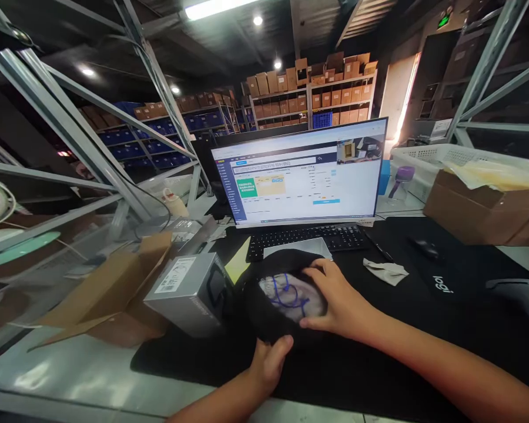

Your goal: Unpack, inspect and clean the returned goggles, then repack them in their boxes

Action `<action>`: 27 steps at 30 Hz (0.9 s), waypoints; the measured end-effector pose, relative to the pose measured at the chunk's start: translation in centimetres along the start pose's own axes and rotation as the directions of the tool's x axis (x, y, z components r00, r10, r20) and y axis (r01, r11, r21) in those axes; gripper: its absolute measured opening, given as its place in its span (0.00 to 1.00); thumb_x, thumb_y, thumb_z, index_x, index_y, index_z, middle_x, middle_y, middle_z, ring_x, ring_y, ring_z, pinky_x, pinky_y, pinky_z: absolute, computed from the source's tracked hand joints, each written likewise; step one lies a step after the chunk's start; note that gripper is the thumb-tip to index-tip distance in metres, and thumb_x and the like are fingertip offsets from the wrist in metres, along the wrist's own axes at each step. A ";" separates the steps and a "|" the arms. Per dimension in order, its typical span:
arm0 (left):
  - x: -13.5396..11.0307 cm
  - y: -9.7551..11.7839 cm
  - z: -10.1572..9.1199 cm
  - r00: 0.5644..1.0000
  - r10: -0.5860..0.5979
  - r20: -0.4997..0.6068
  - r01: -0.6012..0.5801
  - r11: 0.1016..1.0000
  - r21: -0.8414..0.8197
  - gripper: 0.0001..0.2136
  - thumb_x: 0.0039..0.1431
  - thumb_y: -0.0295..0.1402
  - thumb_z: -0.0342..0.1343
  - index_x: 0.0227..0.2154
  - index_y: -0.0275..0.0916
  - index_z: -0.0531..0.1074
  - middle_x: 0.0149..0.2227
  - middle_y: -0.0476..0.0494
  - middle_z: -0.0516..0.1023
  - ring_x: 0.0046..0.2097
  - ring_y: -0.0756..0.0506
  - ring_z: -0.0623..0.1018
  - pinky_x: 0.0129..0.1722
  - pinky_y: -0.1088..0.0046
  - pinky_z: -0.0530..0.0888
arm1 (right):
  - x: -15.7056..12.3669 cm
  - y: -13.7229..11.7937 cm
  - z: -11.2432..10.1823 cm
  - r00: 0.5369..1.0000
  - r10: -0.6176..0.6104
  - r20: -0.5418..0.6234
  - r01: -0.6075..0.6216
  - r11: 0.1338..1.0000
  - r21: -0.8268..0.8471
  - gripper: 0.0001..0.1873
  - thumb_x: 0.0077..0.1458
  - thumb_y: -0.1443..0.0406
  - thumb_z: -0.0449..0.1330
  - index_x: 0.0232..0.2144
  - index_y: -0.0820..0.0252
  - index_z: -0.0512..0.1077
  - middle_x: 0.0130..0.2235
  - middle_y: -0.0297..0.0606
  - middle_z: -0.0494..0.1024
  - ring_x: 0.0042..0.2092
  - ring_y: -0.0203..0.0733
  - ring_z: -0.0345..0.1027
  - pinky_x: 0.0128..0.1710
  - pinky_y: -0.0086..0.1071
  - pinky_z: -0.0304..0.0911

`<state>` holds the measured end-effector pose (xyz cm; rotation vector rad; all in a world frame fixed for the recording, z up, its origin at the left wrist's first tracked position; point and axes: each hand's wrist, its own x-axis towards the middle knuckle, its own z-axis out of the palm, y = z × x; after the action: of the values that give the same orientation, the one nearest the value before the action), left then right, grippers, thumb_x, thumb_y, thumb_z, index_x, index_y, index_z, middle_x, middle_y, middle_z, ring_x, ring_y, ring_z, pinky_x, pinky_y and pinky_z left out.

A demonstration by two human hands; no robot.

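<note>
Steady black case point(256, 311) between left hand point(268, 365), clasped on near edge, and right hand point(337, 299), curled round right side.

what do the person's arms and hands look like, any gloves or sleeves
No gloves show on the left hand or right hand. The left forearm and right forearm are bare as far as they show, with no sleeve, watch or bracelet in sight.
</note>
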<state>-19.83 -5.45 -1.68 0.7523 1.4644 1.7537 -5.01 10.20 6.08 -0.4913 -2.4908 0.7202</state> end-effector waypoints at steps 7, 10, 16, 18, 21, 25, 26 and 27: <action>-0.9 1.4 2.4 0.965 -0.206 0.164 0.234 0.956 -0.175 0.20 0.49 0.44 0.64 0.42 0.37 0.80 0.36 0.37 0.84 0.53 0.30 0.79 0.61 0.46 0.69 | -0.3 0.0 -0.6 0.993 -0.059 -0.101 0.058 0.998 -0.013 0.10 0.57 0.71 0.61 0.42 0.58 0.73 0.52 0.47 0.70 0.56 0.53 0.64 0.57 0.50 0.62; -1.0 2.0 2.8 0.938 -0.293 0.185 0.333 0.911 -0.244 0.18 0.47 0.42 0.66 0.40 0.37 0.80 0.36 0.37 0.84 0.55 0.30 0.78 0.61 0.46 0.69 | -0.3 -0.4 -1.4 1.000 0.010 0.005 -0.010 0.998 0.064 0.15 0.52 0.74 0.58 0.42 0.58 0.67 0.47 0.43 0.73 0.49 0.49 0.66 0.51 0.45 0.63; -1.2 1.8 3.0 0.883 -0.408 0.233 0.469 0.782 -0.410 0.16 0.53 0.38 0.65 0.40 0.32 0.78 0.48 0.32 0.82 0.60 0.35 0.75 0.66 0.56 0.66 | 0.1 -0.4 -3.3 0.964 0.207 0.166 -0.251 0.915 0.315 0.22 0.44 0.70 0.62 0.41 0.54 0.59 0.37 0.32 0.68 0.38 0.41 0.64 0.36 0.33 0.61; -1.1 1.7 3.1 0.842 -0.463 0.276 0.539 0.697 -0.473 0.14 0.57 0.35 0.60 0.44 0.31 0.76 0.50 0.33 0.81 0.58 0.38 0.77 0.65 0.60 0.67 | 0.3 0.4 -3.7 0.961 0.239 0.135 -0.275 0.834 0.479 0.28 0.44 0.67 0.64 0.47 0.53 0.58 0.41 0.32 0.70 0.39 0.42 0.67 0.36 0.32 0.64; -1.0 1.6 3.2 0.752 -0.574 0.325 0.655 0.591 -0.472 0.12 0.61 0.31 0.58 0.46 0.33 0.74 0.50 0.35 0.81 0.54 0.41 0.80 0.62 0.64 0.70 | 0.6 2.1 -4.5 0.937 0.337 -0.089 -0.216 0.762 0.610 0.36 0.47 0.62 0.66 0.57 0.53 0.56 0.54 0.41 0.72 0.53 0.49 0.70 0.50 0.39 0.67; -1.0 1.6 3.0 0.724 -0.617 0.310 0.685 0.584 -0.436 0.08 0.59 0.30 0.64 0.30 0.38 0.69 0.39 0.39 0.82 0.46 0.43 0.82 0.58 0.64 0.72 | 0.6 3.4 -6.4 0.821 0.412 -0.395 -0.143 0.819 0.556 0.37 0.51 0.58 0.67 0.60 0.55 0.59 0.60 0.47 0.69 0.60 0.54 0.67 0.60 0.47 0.62; -1.0 1.6 2.9 0.724 -0.625 0.292 0.685 0.598 -0.417 0.13 0.57 0.29 0.66 0.26 0.39 0.65 0.35 0.42 0.81 0.43 0.45 0.82 0.57 0.64 0.73 | 0.5 3.4 -7.1 0.808 0.392 -0.439 -0.139 0.852 0.505 0.36 0.51 0.58 0.68 0.60 0.56 0.60 0.59 0.47 0.71 0.59 0.54 0.68 0.59 0.48 0.63; -1.0 1.6 2.8 0.721 -0.636 0.277 0.689 0.610 -0.391 0.18 0.54 0.28 0.69 0.23 0.40 0.61 0.32 0.44 0.80 0.39 0.46 0.82 0.56 0.64 0.73 | 0.4 3.3 -7.8 0.808 0.358 -0.469 -0.138 0.888 0.439 0.36 0.51 0.58 0.68 0.60 0.56 0.61 0.58 0.47 0.73 0.58 0.55 0.69 0.58 0.48 0.64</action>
<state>-17.31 -4.84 0.40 0.0041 0.9735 1.3432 -0.35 16.05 10.08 -0.7655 -1.7146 0.9916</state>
